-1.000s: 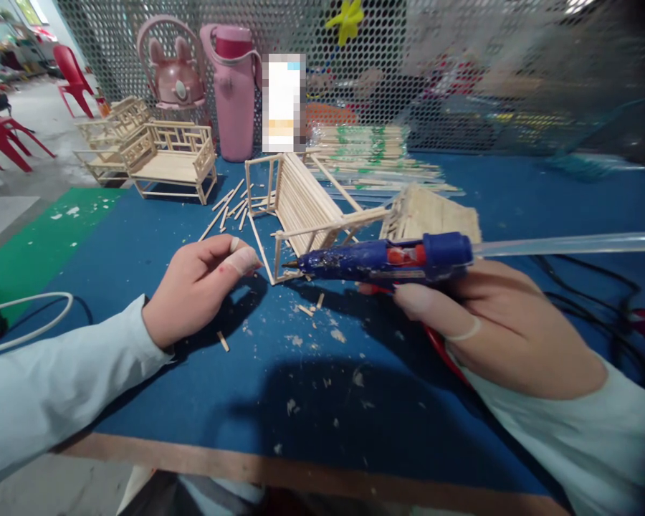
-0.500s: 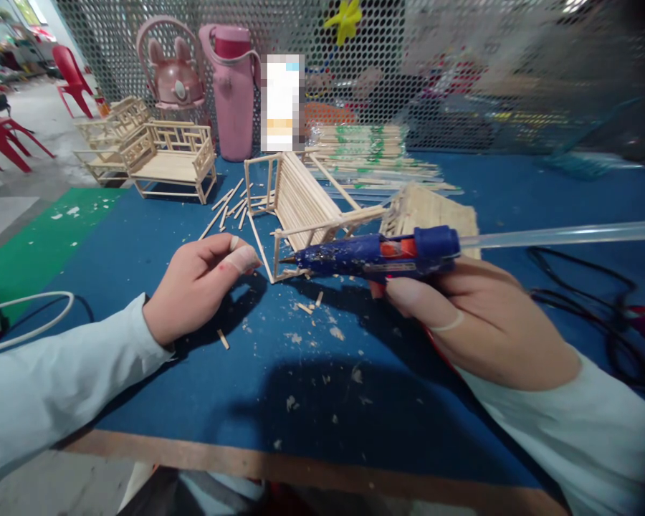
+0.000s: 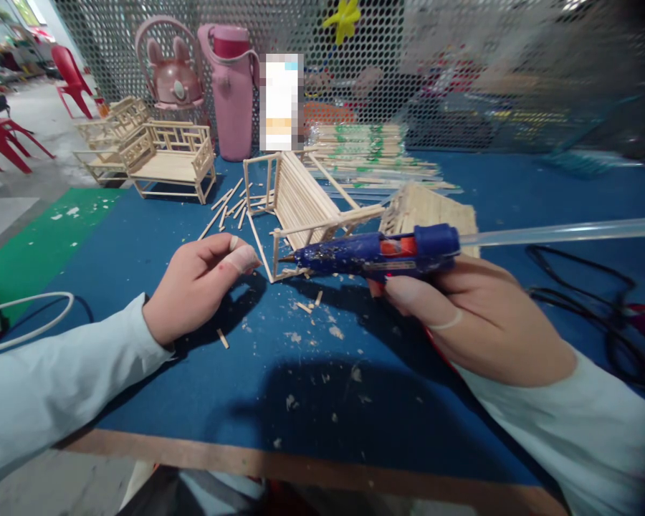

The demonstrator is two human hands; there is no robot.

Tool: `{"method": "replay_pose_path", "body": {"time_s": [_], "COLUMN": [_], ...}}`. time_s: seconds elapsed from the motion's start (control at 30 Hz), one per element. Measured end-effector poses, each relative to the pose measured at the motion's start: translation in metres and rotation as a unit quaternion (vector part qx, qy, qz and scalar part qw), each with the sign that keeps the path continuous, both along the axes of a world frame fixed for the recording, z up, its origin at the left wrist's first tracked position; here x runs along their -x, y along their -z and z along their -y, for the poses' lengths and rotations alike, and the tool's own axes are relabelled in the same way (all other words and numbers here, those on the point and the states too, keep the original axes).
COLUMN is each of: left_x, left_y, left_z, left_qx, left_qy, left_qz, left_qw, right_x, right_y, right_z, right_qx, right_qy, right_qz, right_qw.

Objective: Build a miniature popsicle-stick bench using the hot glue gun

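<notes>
Mid-picture, the stick framework (image 3: 302,204) slants down-right, nearer the pinched left hand (image 3: 201,283), contents unclear; the right hand (image 3: 478,315) holds a glue gun (image 3: 349,256).

Scuffed plastic glue gun (image 3: 338,256), glossy translucent glue stick (image 3: 548,232), matt wooden stick frame (image 3: 304,201), perforated metal screen (image 3: 107,50)

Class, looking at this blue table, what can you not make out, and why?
All in the head view:
Clear rod: rear end cut off by the right edge.
Right hand: most fingers hidden behind the glue gun and the hand itself.
Left hand: whether the fingertips hold anything is too small to tell.
Nozzle: contact with the frame is unclear from this angle.
Screen: contents blurred by pixelation.
Clutter: obscured by the mesh.
</notes>
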State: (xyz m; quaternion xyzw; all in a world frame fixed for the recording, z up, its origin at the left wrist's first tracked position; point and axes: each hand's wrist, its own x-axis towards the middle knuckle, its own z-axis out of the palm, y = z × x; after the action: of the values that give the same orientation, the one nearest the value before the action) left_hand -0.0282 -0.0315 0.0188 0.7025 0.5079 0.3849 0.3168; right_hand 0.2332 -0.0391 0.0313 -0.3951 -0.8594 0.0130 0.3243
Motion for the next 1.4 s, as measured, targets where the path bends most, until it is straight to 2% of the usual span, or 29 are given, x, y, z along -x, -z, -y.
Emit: {"method": "replay_pose_path", "body": {"time_s": [0.17, 0.43, 0.73, 1.13, 1.4], "left_x": [-0.0001, 0.0, -0.0014, -0.0007, -0.0023], "left_y": [0.0, -0.0003, 0.0001, -0.0006, -0.0014], "left_z": [0.0, 0.0006, -0.0001, 0.0005, 0.0011], "left_qx": [-0.004, 0.002, -0.004, -0.004, -0.007], "left_qy": [0.0, 0.001, 0.002, 0.001, -0.007], "left_qz": [-0.005, 0.003, -0.005, -0.015, -0.021], "left_qw": [1.0, 1.0, 1.0, 1.0, 1.0], "right_x": [-0.0021, -0.0008, -0.0013, -0.003, 0.0026], "right_y": [-0.0002, -0.0032, -0.0001, 0.0015, -0.0051], "right_z": [0.0, 0.0013, -0.0009, -0.0006, 0.0001], "right_qx": [-0.009, 0.028, -0.035, 0.008, 0.061], "right_qy": [0.007, 0.005, 0.006, 0.005, 0.001], "right_qz": [0.016, -0.02, 0.048, 0.022, -0.031], "right_qw": [1.0, 0.999, 0.998, 1.0, 0.998]}}
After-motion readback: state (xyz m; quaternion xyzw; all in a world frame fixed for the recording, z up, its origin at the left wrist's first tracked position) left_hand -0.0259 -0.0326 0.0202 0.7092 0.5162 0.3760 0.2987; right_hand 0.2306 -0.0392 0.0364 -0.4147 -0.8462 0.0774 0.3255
